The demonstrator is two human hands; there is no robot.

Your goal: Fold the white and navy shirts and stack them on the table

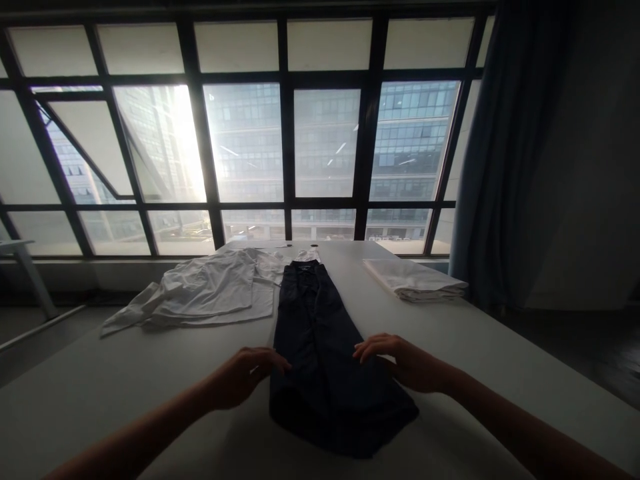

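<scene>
A dark navy garment (320, 347), seemingly a shirt, lies in a long narrow shape down the middle of the white table. Its sides are folded inward, and its near hem spreads wider, with a corner sticking out to the right. At its left edge is my left hand (240, 377), fingers stretched over the cloth and not closed on it. My right hand (400, 360) is over the right edge with its fingers apart, the fingertips at the fabric. Dim light hides whether the fingertips press on the cloth.
A crumpled white shirt (210, 287) is spread left of the dark garment. Folded white cloth (415, 280) lies stacked on the right of the table (215, 440). Beyond the far end stand large windows (245, 140), one tilted open, and a blue curtain (495, 167) hangs at the right.
</scene>
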